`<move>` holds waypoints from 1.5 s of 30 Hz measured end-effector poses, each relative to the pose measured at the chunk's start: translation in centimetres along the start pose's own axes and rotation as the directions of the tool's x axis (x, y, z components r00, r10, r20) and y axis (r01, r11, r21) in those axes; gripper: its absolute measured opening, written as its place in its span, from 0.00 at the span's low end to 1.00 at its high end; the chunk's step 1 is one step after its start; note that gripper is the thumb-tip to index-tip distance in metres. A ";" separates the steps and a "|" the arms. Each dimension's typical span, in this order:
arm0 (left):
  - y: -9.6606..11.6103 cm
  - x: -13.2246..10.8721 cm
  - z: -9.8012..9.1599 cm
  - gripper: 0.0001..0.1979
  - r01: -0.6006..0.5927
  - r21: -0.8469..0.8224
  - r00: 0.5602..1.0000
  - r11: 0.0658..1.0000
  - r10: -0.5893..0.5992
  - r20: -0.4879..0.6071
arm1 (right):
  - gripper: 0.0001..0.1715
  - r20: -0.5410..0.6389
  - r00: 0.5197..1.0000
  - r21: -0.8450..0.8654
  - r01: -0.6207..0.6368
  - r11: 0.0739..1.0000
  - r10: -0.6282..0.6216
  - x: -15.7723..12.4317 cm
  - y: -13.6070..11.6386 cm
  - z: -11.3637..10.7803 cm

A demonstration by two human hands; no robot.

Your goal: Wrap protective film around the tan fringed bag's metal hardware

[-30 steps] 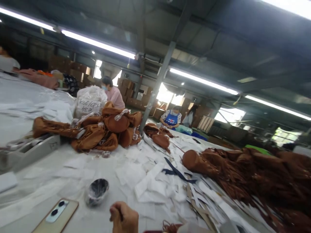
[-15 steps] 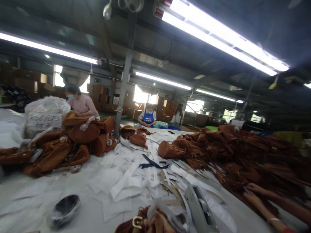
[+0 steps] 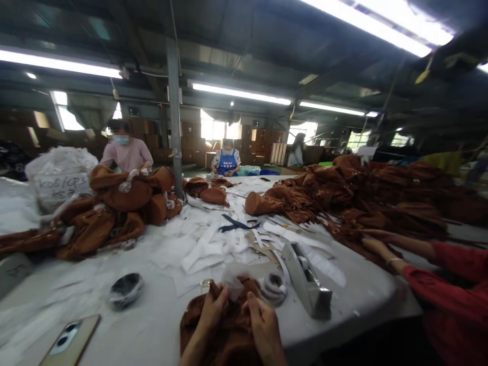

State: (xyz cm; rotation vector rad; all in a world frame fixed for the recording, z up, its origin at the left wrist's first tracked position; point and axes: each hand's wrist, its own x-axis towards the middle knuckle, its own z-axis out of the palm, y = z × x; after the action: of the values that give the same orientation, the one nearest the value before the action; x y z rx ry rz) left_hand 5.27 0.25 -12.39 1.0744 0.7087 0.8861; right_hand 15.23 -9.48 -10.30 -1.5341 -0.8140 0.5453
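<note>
A brown bag (image 3: 233,335) with a gold buckle (image 3: 207,283) lies at the table's front edge before me. My left hand (image 3: 212,310) is closed on a strap of the bag beside the buckle, with thin white wrapping (image 3: 233,285) against its fingers. To the right, my right hand (image 3: 263,323) is closed at the bag's gathered top edge; its fingertips partly hide what they pinch. Just beyond that hand lies a white roll (image 3: 275,288), apparently tape. A grey tape dispenser (image 3: 305,284) stands further right.
A phone (image 3: 70,341) and a plastic-wrapped black round object (image 3: 125,291) lie at left. Paper scraps (image 3: 206,254) cover the middle. Brown bags are heaped left (image 3: 125,198) and right (image 3: 343,188). A red-sleeved co-worker's arms (image 3: 396,262) reach in from the right; other people sit beyond.
The view has tilted down, bringing both my hands, more of the bag and the phone into sight. The co-worker's arms at right appear higher in view, still at the bag heap.
</note>
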 end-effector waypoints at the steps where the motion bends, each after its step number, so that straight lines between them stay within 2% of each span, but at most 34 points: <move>1: -0.3 0.1 -0.2 0.25 0.004 -0.010 1.000 1.000 -0.004 0.001 | 0.27 -0.003 0.998 0.077 -0.058 0.995 0.058 -0.4 0.5 -0.1; 5: -0.2 -0.2 -1.0 0.24 0.011 -0.034 0.997 0.999 -0.008 0.076 | 0.28 -0.072 0.966 0.371 -0.206 0.906 0.250 -0.8 1.5 -1.0; 8: 0.4 -0.8 -1.5 0.23 0.036 -0.010 0.985 0.999 -0.034 0.168 | 0.30 -0.073 0.939 0.428 -0.274 0.861 0.335 -0.2 0.8 -1.4; 10: 1.0 -1.1 -1.8 0.22 0.064 0.032 0.965 0.997 -0.070 0.251 | 0.34 0.017 0.940 0.403 -0.317 0.858 0.340 0.2 -0.2 -1.4; 12: 1.8 -1.3 -2.3 0.20 0.074 0.095 0.937 0.993 -0.102 0.335 | 0.36 0.201 0.939 0.375 -0.336 0.864 0.279 0.4 -1.2 -1.3; 15: 3.2 -1.4 -2.6 0.21 0.035 0.220 0.907 0.975 -0.124 0.403 | 0.30 0.454 0.882 0.373 -0.314 0.873 0.124 0.3 -2.2 -1.1; 17: 3.9 -1.6 -2.6 0.22 0.001 0.299 0.910 0.954 -0.125 0.395 | 0.26 0.513 0.855 0.373 -0.301 0.878 0.075 0.1 -2.3 -1.0; 19: 4.2 -1.8 -2.3 0.23 -0.021 0.343 0.931 0.939 -0.107 0.349 | 0.25 0.502 0.859 0.352 -0.304 0.885 0.096 0.0 -2.0 -0.9; 22: 3.9 -1.9 -1.8 0.24 -0.037 0.353 0.957 0.935 -0.068 0.281 | 0.25 0.423 0.890 0.299 -0.313 0.901 0.169 0.1 -1.0 -0.8; 28: 3.5 -1.2 -1.1 0.24 -0.046 0.373 0.956 0.927 -0.067 0.286 | 0.25 0.338 0.914 0.235 -0.312 0.920 0.224 0.0 0.5 -0.5; 35: 3.5 -1.2 -0.6 0.25 -0.054 0.376 0.966 0.925 -0.046 0.253 | 0.29 0.387 0.907 0.266 -0.282 0.922 0.166 -0.5 0.5 -0.2; 41: 3.3 -1.5 -0.8 0.26 -0.068 0.393 0.963 0.917 -0.043 0.267 | 0.31 0.502 0.840 0.308 -0.395 0.866 0.204 -0.2 0.8 -0.6; 43: 3.2 -1.6 -0.8 0.25 -0.068 0.400 0.956 0.914 -0.054 0.287 | 0.28 0.502 0.843 0.337 -0.397 0.854 0.194 -0.1 0.5 -0.8; 45: 3.1 -1.7 -0.9 0.24 -0.071 0.398 0.948 0.915 -0.061 0.311 | 0.24 0.470 0.866 0.377 -0.370 0.849 0.169 -0.3 0.1 -0.8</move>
State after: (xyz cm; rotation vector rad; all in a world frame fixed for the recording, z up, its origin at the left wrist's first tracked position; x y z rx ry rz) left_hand 2.90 -0.17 -9.65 1.5514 0.6295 0.5567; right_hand 15.63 -10.19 -10.31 -1.1036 -0.7166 1.2310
